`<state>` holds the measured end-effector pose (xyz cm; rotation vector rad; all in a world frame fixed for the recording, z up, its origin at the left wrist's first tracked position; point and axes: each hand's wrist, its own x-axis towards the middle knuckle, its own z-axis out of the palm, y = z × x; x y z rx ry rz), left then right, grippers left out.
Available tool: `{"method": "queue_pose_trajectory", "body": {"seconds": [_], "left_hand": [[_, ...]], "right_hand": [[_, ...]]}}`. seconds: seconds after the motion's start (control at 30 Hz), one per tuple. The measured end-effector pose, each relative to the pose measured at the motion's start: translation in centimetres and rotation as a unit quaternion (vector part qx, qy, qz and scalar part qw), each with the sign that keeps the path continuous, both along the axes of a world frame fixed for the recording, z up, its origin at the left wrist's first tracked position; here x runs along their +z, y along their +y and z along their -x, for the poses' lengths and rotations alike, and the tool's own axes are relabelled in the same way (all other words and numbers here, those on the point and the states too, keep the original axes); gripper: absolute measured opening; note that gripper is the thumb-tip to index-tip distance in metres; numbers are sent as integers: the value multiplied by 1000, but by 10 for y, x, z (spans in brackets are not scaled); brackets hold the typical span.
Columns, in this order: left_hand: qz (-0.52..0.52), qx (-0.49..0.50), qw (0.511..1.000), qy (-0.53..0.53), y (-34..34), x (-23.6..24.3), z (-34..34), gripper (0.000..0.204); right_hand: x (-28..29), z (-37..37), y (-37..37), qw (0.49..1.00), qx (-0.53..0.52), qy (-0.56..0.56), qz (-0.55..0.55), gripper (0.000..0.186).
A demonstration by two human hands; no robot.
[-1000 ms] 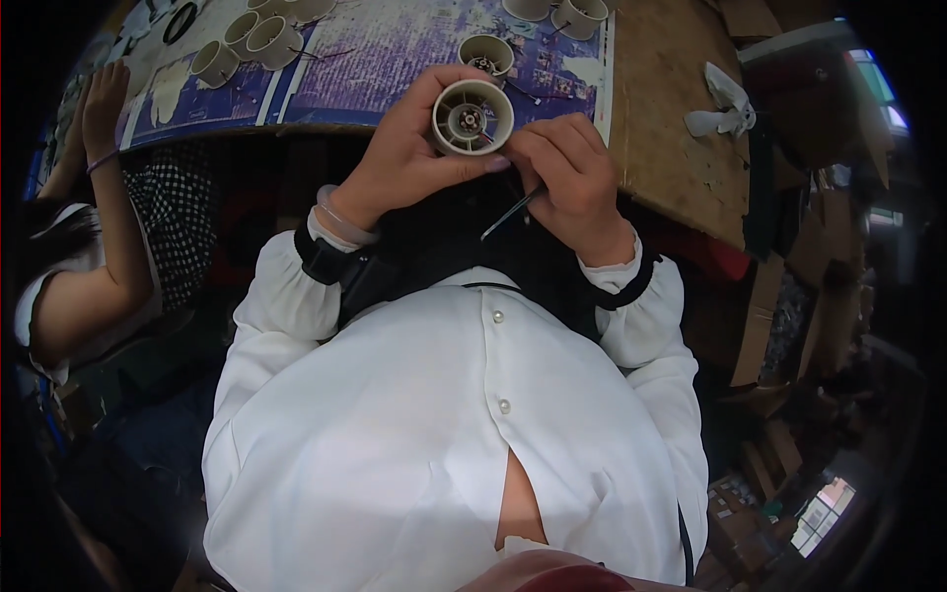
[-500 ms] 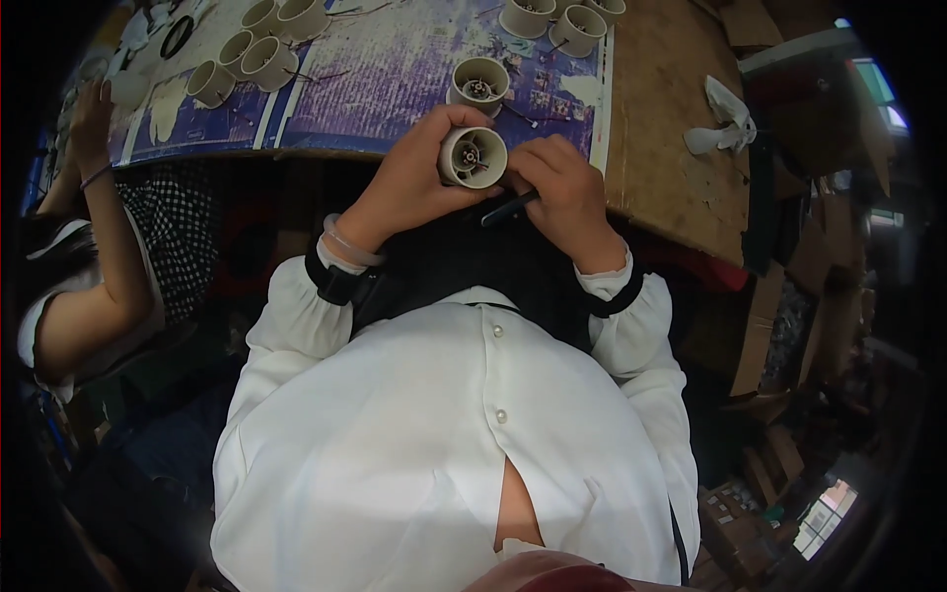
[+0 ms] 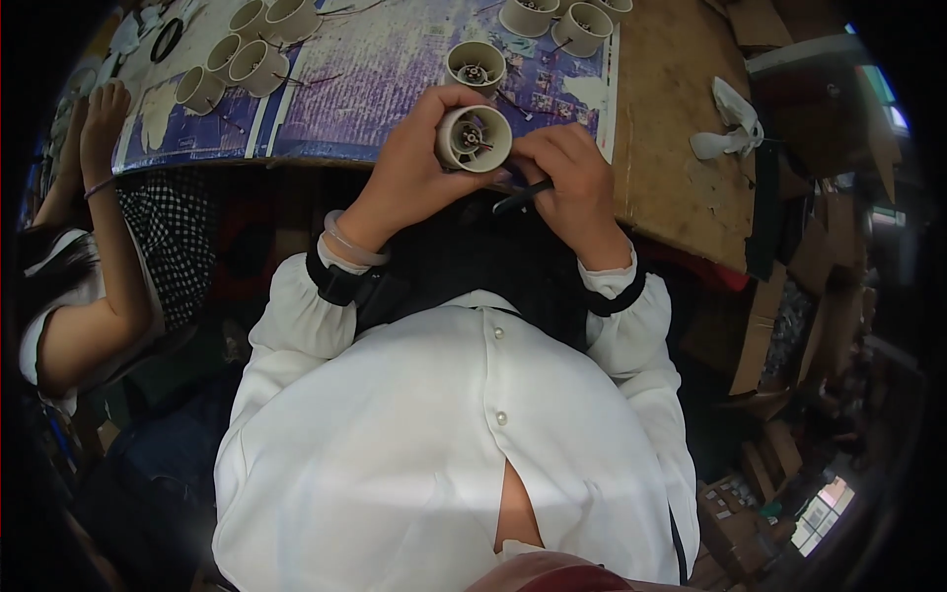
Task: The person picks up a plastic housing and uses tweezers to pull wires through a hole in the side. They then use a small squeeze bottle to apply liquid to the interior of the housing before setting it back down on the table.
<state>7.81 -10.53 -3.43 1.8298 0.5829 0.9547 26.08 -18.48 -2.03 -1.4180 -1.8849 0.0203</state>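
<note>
My left hand is wrapped round a cream cylindrical housing, tilted so its open end shows a hub and metal parts inside. Close to the housing's right side is my right hand, its fingers closed round a slim dark-handled tool; the kind of tool does not show. The fingertips by the housing may touch it or a wire, but I cannot tell. Just beyond stands a second cream housing on the table, with a thin wire trailing to its right.
More cream housings with wires stand at the far left, and several others at the far right. A crumpled white bag lies on the brown table part. At left, a co-worker's hands rest near the table edge.
Both my hands have moved slightly away from me with the housing and the tool. The housing's open end faces up a little differently. The co-worker's hands have shifted slightly right.
</note>
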Motion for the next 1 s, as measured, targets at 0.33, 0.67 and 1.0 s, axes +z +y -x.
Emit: {"method": "queue_pose_trajectory", "body": {"seconds": [0.33,0.67,1.0], "left_hand": [[-51,-33,998,-9,6,-4,-2,63],[-35,-44,997,-53,6,-9,2,63],[49,-75,994,-60,9,-10,4,64]], "right_hand": [[-6,-8,3,1000,19,-11,15,22],[0,4,-1,999,18,27,3,28],[-7,-2,-5,988,14,-108,-107,45]]}}
